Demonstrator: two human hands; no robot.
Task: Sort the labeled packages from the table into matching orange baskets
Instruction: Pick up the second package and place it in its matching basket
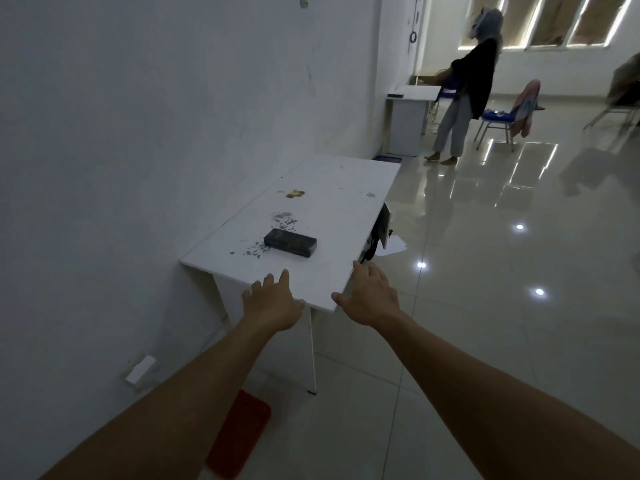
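A dark rectangular package [290,242] lies flat on the white table [332,188], near the table's front end. My left hand [272,300] reaches over the front edge with fingers spread, empty, a little short of the package. My right hand [367,296] hovers at the table's front right corner, fingers apart and empty. An orange basket [239,434] sits on the floor below my left forearm, partly hidden by it.
The table stands against a white wall [138,150] on the left. A drawer or hatch [382,226] hangs open on the table's right side, with paper on the glossy tile floor beneath. Farther back stand a person [464,95], another white desk [410,109] and a blue chair [498,117].
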